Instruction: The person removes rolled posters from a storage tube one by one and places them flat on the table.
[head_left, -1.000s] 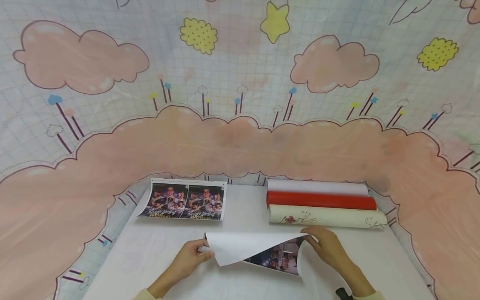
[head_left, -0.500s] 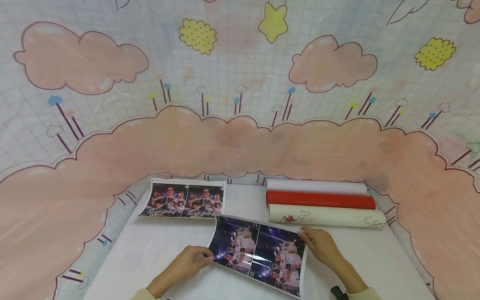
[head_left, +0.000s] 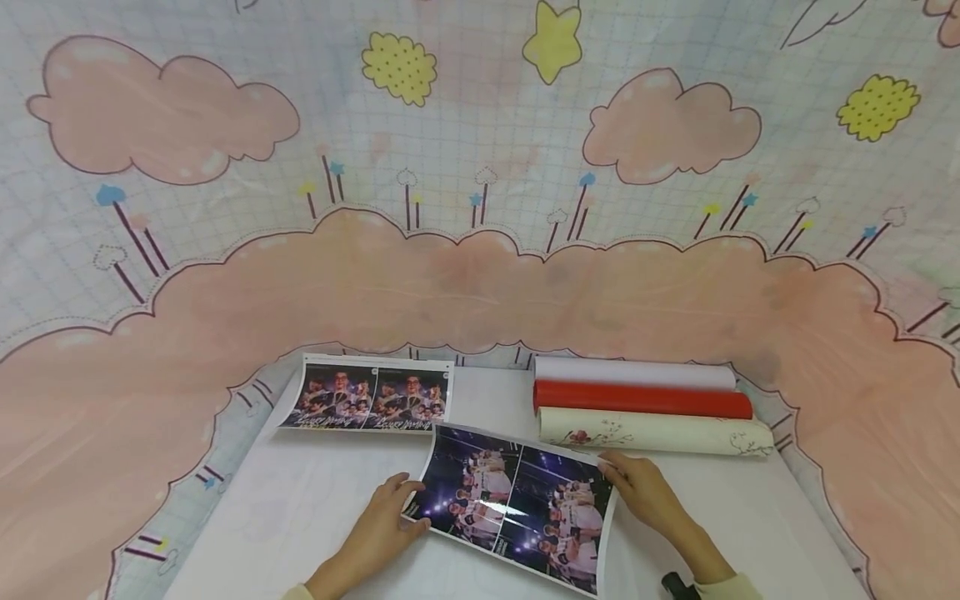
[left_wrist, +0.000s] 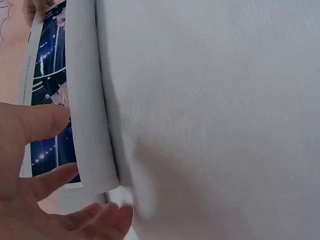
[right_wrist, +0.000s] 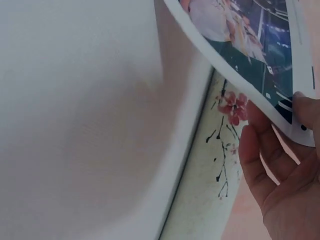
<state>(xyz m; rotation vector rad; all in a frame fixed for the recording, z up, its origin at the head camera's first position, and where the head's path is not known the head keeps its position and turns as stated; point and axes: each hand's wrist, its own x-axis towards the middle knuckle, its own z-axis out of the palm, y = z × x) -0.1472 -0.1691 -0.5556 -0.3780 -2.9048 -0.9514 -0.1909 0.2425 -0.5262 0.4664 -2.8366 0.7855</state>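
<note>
A glossy poster [head_left: 517,508] with two like group pictures on a dark purple ground hangs tilted between both hands in the head view, printed side up. At its upper right corner my right hand [head_left: 637,492] pinches the white border, thumb on the print, fingers beneath, as the right wrist view shows. My left hand [head_left: 382,521] is at the poster's left end with thumb and fingers spread. In the left wrist view, the thumb [left_wrist: 47,122] and a finger overlap the printed side, and the poster's near edge curls over, showing its white back [left_wrist: 90,100].
Another poster [head_left: 408,400] with two portraits lies at the back left of the white table [head_left: 300,500]. At the back right lie a white roll [head_left: 637,373], a red roll [head_left: 645,400] and a cream flowered roll [head_left: 660,432]. A cloud-patterned cloth [head_left: 480,292] hangs behind.
The poster has turned from white back showing to printed side facing up. The left hand's fingers have spread from their earlier pinch at its left edge; the right hand keeps its corner.
</note>
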